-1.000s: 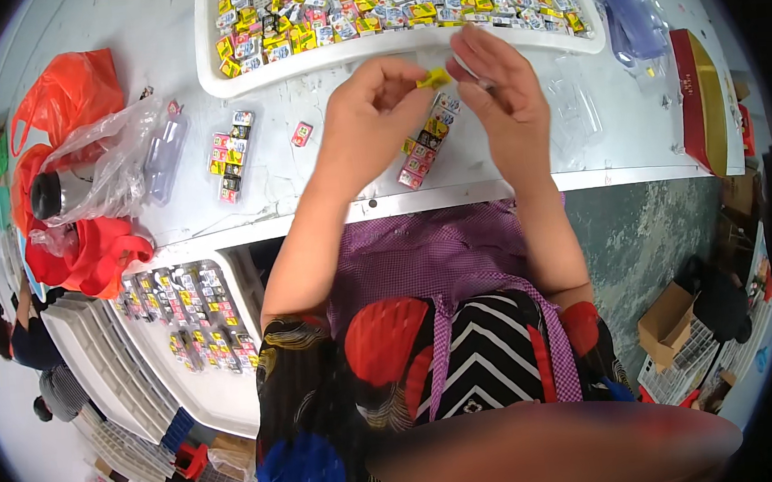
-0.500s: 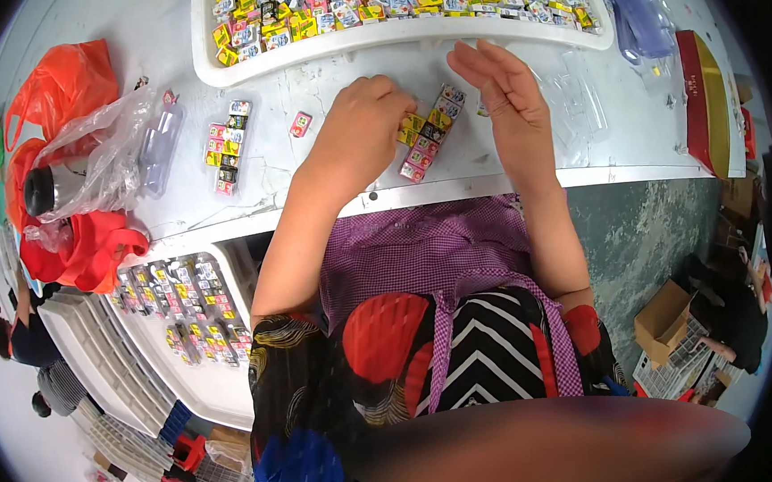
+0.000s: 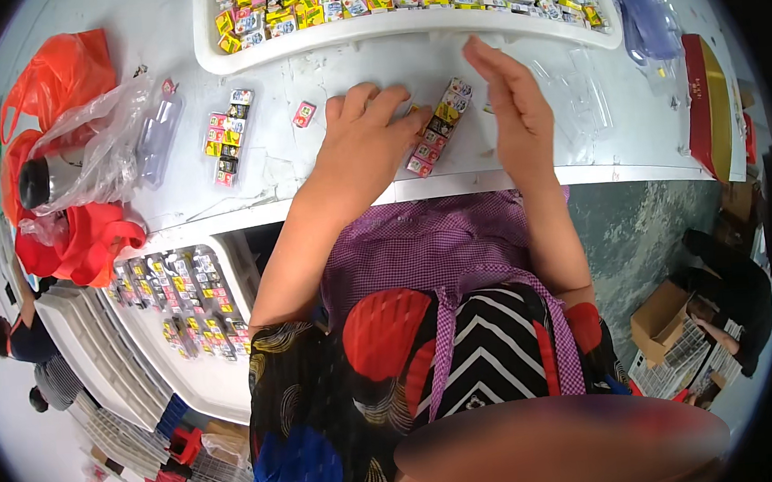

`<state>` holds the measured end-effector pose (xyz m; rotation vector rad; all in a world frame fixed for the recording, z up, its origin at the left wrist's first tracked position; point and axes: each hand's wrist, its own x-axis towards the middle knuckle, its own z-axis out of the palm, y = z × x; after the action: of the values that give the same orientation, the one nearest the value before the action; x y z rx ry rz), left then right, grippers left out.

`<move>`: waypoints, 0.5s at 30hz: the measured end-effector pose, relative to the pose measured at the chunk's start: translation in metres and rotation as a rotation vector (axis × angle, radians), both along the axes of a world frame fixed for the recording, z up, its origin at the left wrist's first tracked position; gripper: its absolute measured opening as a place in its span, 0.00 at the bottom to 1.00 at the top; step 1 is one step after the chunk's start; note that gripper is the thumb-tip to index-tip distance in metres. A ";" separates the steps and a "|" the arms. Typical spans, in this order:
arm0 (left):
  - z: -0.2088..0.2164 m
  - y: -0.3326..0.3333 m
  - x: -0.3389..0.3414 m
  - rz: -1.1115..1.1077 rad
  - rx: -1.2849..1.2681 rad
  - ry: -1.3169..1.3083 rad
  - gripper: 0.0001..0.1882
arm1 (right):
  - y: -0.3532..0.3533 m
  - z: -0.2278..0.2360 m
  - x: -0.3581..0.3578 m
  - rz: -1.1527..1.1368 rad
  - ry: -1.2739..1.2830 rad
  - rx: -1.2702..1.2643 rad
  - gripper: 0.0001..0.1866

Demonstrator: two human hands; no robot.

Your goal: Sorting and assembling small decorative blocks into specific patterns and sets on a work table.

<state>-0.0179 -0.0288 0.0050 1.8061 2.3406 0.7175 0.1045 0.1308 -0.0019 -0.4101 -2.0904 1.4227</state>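
Note:
A slanting row of tiny printed boxes (image 3: 435, 136), in pink, black, yellow and white, lies on the table between my hands, seemingly in a clear plastic tray. Spread fingers of my left hand (image 3: 364, 151) rest at its left side, the tips touching or just over a small yellow box that they partly cover. On the other side my right hand (image 3: 523, 119) is held up on edge with fingers stretched, nothing visible in it. A single pink box (image 3: 304, 114) lies left of my left hand. Farther left is another filled clear pack (image 3: 228, 137) of similar boxes.
A white tray (image 3: 407, 26) heaped with tiny boxes spans the back. Clear plastic shells (image 3: 577, 93) lie at right, near a red-and-gold box (image 3: 706, 107). Red bags (image 3: 61, 80) and a bottle (image 3: 37, 183) sit at left. Below, a tray (image 3: 222, 391) holds filled packs.
My left hand has spread its fingers and sits slightly lower over the row's side; the yellow box there is now mostly covered. My right hand's fingers have drawn closer together.

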 end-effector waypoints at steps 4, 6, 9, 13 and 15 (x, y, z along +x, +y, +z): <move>-0.003 -0.002 -0.005 -0.031 -0.056 0.072 0.20 | 0.011 -0.011 0.022 -0.072 -0.093 0.134 0.18; 0.000 0.003 0.006 0.052 -0.014 0.020 0.21 | 0.009 -0.023 0.033 -0.070 -0.126 0.203 0.18; 0.001 0.005 0.022 0.153 0.013 -0.045 0.25 | 0.004 -0.020 0.036 -0.066 -0.204 0.329 0.20; -0.005 0.003 0.017 0.119 -0.032 -0.056 0.28 | 0.003 -0.018 0.036 -0.107 -0.280 0.368 0.23; -0.001 -0.002 0.005 0.063 -0.058 -0.086 0.28 | 0.004 -0.017 0.037 -0.119 -0.271 0.336 0.23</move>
<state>-0.0128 -0.0303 0.0040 1.6511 2.3466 0.7128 0.1418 0.1350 -0.0192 -0.6041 -2.4216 0.9651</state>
